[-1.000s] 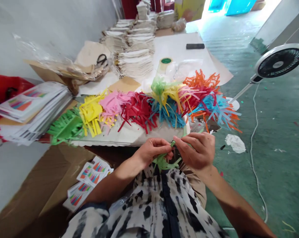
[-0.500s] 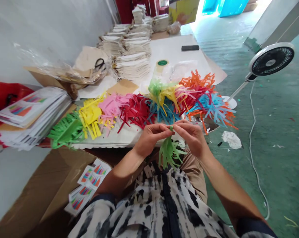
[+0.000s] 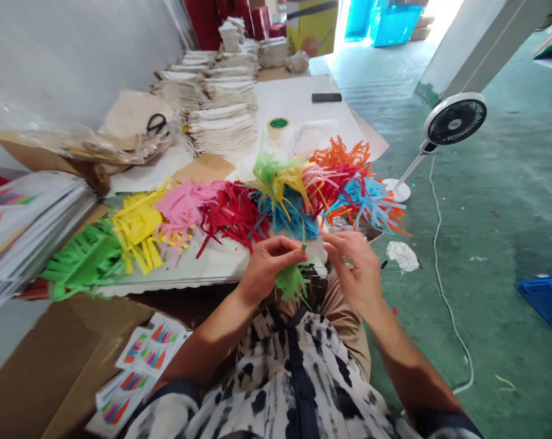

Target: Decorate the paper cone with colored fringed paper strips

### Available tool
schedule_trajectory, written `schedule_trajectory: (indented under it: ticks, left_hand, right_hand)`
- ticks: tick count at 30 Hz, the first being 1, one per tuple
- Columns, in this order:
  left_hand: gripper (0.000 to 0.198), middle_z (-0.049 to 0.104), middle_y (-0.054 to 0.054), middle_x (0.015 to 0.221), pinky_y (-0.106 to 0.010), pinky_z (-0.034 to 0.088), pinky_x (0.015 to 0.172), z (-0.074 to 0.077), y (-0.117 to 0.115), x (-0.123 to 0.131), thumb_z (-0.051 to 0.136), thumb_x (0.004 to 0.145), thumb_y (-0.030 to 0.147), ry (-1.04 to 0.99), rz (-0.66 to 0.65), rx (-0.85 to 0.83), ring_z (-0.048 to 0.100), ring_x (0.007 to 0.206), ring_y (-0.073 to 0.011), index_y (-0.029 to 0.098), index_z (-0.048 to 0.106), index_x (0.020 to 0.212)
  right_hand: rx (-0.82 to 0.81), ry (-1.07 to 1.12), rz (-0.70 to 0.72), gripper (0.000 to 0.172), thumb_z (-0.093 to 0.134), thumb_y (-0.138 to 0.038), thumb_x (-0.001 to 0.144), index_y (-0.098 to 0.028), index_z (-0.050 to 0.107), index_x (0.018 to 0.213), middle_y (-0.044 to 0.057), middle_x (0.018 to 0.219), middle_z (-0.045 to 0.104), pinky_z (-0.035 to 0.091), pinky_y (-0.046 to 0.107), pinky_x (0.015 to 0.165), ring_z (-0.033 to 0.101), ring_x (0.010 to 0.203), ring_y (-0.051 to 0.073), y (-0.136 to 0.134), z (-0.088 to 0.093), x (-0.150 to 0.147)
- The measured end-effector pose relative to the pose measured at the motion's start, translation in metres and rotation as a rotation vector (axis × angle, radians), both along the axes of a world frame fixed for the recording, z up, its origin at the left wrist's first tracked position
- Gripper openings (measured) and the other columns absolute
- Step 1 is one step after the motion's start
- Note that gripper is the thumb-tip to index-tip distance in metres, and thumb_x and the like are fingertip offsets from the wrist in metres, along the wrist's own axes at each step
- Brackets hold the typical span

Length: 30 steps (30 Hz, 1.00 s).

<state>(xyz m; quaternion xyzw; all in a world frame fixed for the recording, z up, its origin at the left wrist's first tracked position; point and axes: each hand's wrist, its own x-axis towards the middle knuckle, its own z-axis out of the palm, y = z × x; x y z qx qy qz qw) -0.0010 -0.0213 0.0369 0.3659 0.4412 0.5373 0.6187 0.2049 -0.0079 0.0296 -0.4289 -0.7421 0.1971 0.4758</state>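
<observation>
My left hand point(image 3: 270, 266) pinches the top of a green paper tassel point(image 3: 291, 283), whose cut strips hang below the fingers at the table's front edge. To its right, my right hand point(image 3: 354, 268) is off the tassel, fingers apart and slightly curled, with nothing visible between them. Fringed paper lies in a row behind both hands: green point(image 3: 86, 256), yellow point(image 3: 139, 224), pink point(image 3: 184, 207), red point(image 3: 234, 210) and blue point(image 3: 290, 213). Finished-looking tassels in light green point(image 3: 267, 171), orange point(image 3: 342, 155) and light blue point(image 3: 365, 198) lie heaped at the right.
Stacks of pale bundles point(image 3: 223, 128) stand farther back on the table point(image 3: 285, 94), near a tape roll point(image 3: 278, 127) and a black bar point(image 3: 326, 97). Scissors point(image 3: 157, 124) and printed sheets point(image 3: 38, 213) are at the left. A white fan point(image 3: 456, 119) stands at the right.
My right hand has let go of the green tassel and moved right, its fingers parting. My left hand keeps its pinch. The view has shifted to the right.
</observation>
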Motion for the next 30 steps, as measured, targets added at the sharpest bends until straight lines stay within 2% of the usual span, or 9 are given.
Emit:
schedule_trajectory:
  ticks: [3, 5, 8, 11, 17, 22, 24, 26, 30]
  left_hand:
    - [0.033, 0.075, 0.002, 0.076, -0.023, 0.057, 0.074, -0.005, -0.001, -0.011, 0.098, 0.068, 0.031, -0.014, 0.010, -0.021, 0.076, 0.073, -0.0146, 0.018, 0.076, 0.089]
    - [0.037, 0.076, 0.000, 0.076, -0.024, 0.058, 0.075, -0.008, -0.001, -0.020, 0.098, 0.068, 0.033, -0.013, 0.010, -0.057, 0.075, 0.072, -0.0143, 0.018, 0.079, 0.096]
    - [0.036, 0.077, -0.002, 0.077, -0.026, 0.060, 0.073, -0.010, -0.003, -0.031, 0.100, 0.063, 0.035, -0.029, 0.019, -0.131, 0.074, 0.067, -0.0144, 0.016, 0.081, 0.087]
    - [0.033, 0.078, -0.003, 0.081, -0.026, 0.058, 0.071, -0.009, -0.004, -0.039, 0.101, 0.062, 0.034, -0.054, 0.003, -0.111, 0.075, 0.070, -0.0158, 0.016, 0.078, 0.077]
    - [0.029, 0.075, -0.003, 0.076, -0.025, 0.056, 0.068, 0.012, -0.007, -0.072, 0.097, 0.071, 0.035, -0.081, 0.089, 0.000, 0.072, 0.068, -0.0145, 0.017, 0.076, 0.082]
    - [0.030, 0.076, -0.002, 0.077, -0.024, 0.054, 0.066, 0.017, -0.002, -0.092, 0.098, 0.067, 0.033, -0.081, 0.255, 0.034, 0.069, 0.063, -0.0126, 0.018, 0.077, 0.081]
    - [0.032, 0.076, -0.002, 0.075, -0.025, 0.053, 0.065, 0.011, 0.001, -0.092, 0.100, 0.064, 0.034, -0.085, 0.285, 0.024, 0.068, 0.062, -0.0127, 0.017, 0.078, 0.080]
    - [0.033, 0.075, -0.003, 0.073, -0.025, 0.051, 0.064, 0.002, 0.003, -0.088, 0.100, 0.062, 0.035, -0.102, 0.306, 0.011, 0.067, 0.061, -0.0126, 0.017, 0.078, 0.080]
    - [0.032, 0.074, -0.003, 0.074, -0.026, 0.050, 0.069, -0.015, -0.001, -0.080, 0.099, 0.063, 0.037, -0.138, 0.326, -0.058, 0.066, 0.064, -0.0127, 0.017, 0.079, 0.078]
  right_hand:
    - [0.034, -0.493, -0.508, 0.037, 0.058, -0.040, 0.106, -0.025, 0.071, 0.137, 0.013, 0.117, 0.072, 0.041, 0.046, 0.089, 0.060, 0.107, 0.031, -0.004, -0.022, 0.065]
    - [-0.031, -0.741, -0.688, 0.038, 0.057, -0.044, 0.105, -0.022, 0.073, 0.133, 0.016, 0.118, 0.071, 0.036, 0.044, 0.082, 0.058, 0.104, 0.033, -0.002, -0.040, 0.105]
    - [0.022, -0.844, -0.660, 0.034, 0.053, -0.045, 0.107, -0.024, 0.080, 0.105, 0.010, 0.107, 0.074, 0.032, 0.042, 0.084, 0.058, 0.099, 0.030, 0.006, -0.060, 0.138]
    - [0.102, -0.811, -0.604, 0.039, 0.049, -0.045, 0.107, -0.024, 0.079, 0.093, 0.008, 0.101, 0.074, 0.032, 0.042, 0.087, 0.059, 0.099, 0.029, 0.015, -0.061, 0.137]
    - [0.168, -0.701, -0.462, 0.042, 0.048, -0.053, 0.106, -0.024, 0.076, 0.094, 0.010, 0.102, 0.074, 0.035, 0.043, 0.085, 0.062, 0.100, 0.032, 0.039, -0.023, 0.096]
    - [0.226, -0.429, -0.117, 0.042, 0.054, -0.049, 0.106, -0.024, 0.064, 0.074, 0.004, 0.076, 0.069, 0.040, 0.039, 0.077, 0.061, 0.078, 0.025, 0.078, 0.023, 0.031]
    - [0.216, -0.350, 0.014, 0.036, 0.051, -0.046, 0.108, -0.025, 0.069, 0.085, 0.005, 0.086, 0.072, 0.044, 0.038, 0.080, 0.064, 0.086, 0.025, 0.108, 0.041, -0.003]
    - [0.225, -0.332, -0.026, 0.033, 0.047, -0.043, 0.108, -0.024, 0.073, 0.100, 0.008, 0.104, 0.075, 0.046, 0.039, 0.089, 0.067, 0.100, 0.026, 0.151, 0.055, -0.035]
    - [-0.039, -0.702, -0.126, 0.037, 0.045, -0.032, 0.107, -0.018, 0.074, 0.125, 0.013, 0.122, 0.074, 0.046, 0.037, 0.094, 0.067, 0.112, 0.028, 0.249, 0.066, -0.098]
